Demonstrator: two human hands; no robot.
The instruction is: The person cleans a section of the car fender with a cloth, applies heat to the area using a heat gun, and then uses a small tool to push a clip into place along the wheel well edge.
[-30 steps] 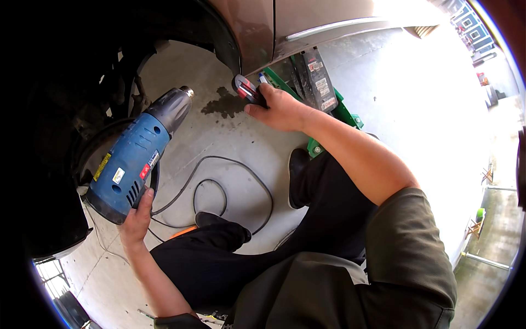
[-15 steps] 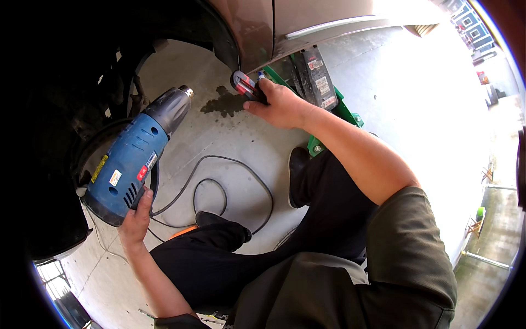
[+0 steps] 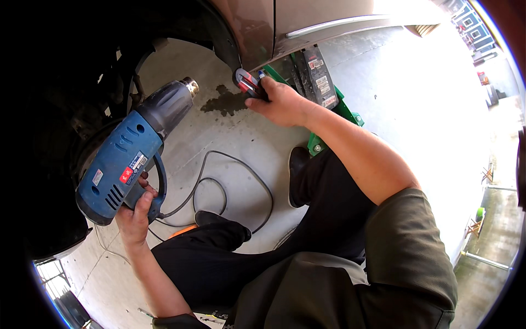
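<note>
Heat gun (image 3: 119, 159) is resting in the left hand (image 3: 132, 216), near a car's wheel arch (image 3: 226, 52)

The left hand is grasping the handle (image 3: 133, 195) of this blue and dark-grey gun. The metal nozzle (image 3: 190, 86) is pointing up and to the right, above the concrete floor (image 3: 183, 134). At the same time, the right hand (image 3: 282, 104) is gripping a small red, grey and black hand tool (image 3: 246, 83); of which kind exactly, I am not able to tell. Its rounded end is sitting just beside the lower corner of the wheel arch, but whether the two are touching, I cannot say. At the lower edge of the car door (image 3: 339, 13), a green floor jack (image 3: 320, 77) with dark, stickered top is standing. A dark power cord (image 3: 272, 201) is lying in loops near the left shoe (image 3: 211, 220). Between the nozzle and the right hand, a dark stain (image 3: 223, 102) is showing on the concrete.
</note>
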